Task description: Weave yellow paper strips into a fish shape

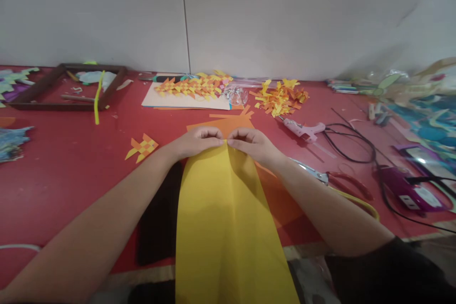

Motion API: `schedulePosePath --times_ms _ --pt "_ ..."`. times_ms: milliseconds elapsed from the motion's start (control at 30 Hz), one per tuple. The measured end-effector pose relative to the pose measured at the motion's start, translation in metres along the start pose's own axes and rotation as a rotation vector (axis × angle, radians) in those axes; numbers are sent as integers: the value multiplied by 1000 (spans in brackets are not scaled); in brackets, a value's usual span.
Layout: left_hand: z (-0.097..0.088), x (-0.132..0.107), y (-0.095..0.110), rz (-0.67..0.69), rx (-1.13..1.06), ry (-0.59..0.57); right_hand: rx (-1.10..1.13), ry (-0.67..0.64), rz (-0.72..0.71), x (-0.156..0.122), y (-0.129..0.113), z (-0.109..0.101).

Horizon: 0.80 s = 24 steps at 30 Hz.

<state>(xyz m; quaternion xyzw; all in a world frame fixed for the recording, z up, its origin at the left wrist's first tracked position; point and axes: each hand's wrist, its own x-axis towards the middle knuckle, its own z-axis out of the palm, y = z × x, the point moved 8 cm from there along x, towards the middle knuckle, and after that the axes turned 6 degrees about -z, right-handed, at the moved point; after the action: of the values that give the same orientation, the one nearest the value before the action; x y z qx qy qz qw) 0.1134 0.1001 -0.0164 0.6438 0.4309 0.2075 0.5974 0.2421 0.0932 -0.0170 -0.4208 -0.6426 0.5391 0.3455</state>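
A long yellow paper sheet (224,218) runs from the table's near edge up to my hands. My left hand (197,141) and my right hand (251,145) meet at its far end, fingers curled and pinching the paper's top edge side by side. An orange paper sheet (281,199) lies under the yellow one and shows beyond my fingers and to the right. A black sheet (160,218) lies under it on the left.
On the red table (71,166): a small woven orange-yellow paper fish (142,147), woven strips on a white sheet (188,88), a heap of paper scraps (280,97), a glue gun (302,129), red-handled scissors (342,183), a wooden frame (67,88), black cables.
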Motion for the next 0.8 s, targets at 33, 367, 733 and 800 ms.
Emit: schedulePosePath --times_ms 33,367,733,800 --pt "0 0 0 11 7 5 -18 1 -5 0 0 0" --pt "-2 2 -1 49 25 29 -96 35 -24 2 -1 -1" --pt "-5 -1 0 51 -100 38 -119 80 -146 -1 -14 0" --pt "-6 -3 2 34 -102 47 -138 41 -130 0 -13 -5"
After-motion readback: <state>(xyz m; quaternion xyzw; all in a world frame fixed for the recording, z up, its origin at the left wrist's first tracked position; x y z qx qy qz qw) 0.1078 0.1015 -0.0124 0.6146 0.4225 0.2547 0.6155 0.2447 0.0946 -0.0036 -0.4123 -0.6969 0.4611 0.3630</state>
